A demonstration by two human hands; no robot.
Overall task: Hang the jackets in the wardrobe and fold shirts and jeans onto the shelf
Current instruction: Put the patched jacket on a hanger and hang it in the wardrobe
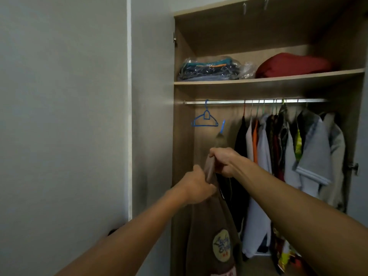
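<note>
Both forearms are reaching in, left hand (196, 185) and right hand (224, 161) clamping the brown jacket (211, 232), its blue hanger hook (222, 126) pointing upward just below the rail (219, 102).

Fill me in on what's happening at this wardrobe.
A person holds a brown jacket up with both hands: the left hand and the right hand grip its top edge. A blue hanger hook sticks out above it, below the rail and not yet hooked on. An empty blue hanger hangs left of it, other clothes to the right.
</note>
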